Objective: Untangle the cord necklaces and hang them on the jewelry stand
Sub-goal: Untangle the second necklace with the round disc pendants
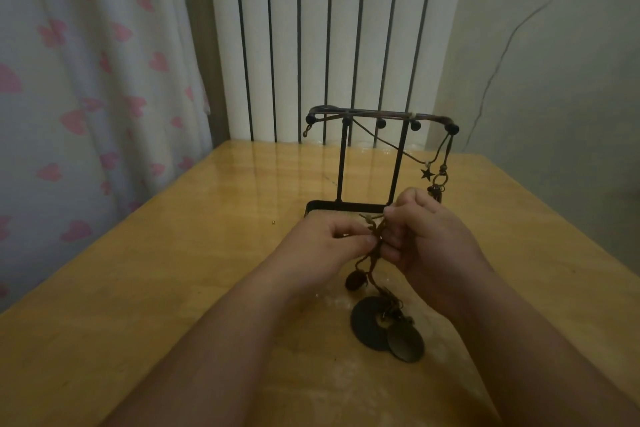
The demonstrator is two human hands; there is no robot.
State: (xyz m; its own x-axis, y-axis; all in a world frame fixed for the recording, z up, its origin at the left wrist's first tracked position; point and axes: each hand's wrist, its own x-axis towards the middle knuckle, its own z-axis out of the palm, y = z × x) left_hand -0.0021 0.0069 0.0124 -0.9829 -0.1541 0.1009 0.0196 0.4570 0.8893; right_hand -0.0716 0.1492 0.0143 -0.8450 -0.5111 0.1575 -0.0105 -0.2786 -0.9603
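A black metal jewelry stand (341,163) with ball-tipped pegs rises at the middle of the wooden table. A cord necklace with a star charm (427,174) hangs from its right end. Just in front of the stand's base, both hands hold a tangled bunch of brown cords (375,239) above the table. My left hand (322,246) pinches the cords from the left, and my right hand (422,236) grips them from the right with curled fingers. Below the hands, the cords run down to a dark ring pendant (365,326), a round disc pendant (405,341) and a brown bead (354,280).
The wooden table (173,288) stretches wide to the left and right of the stand. A white radiator (329,28) stands behind it, a heart-patterned curtain (86,80) hangs at the left, and a small speck (273,222) lies on the table left of the stand.
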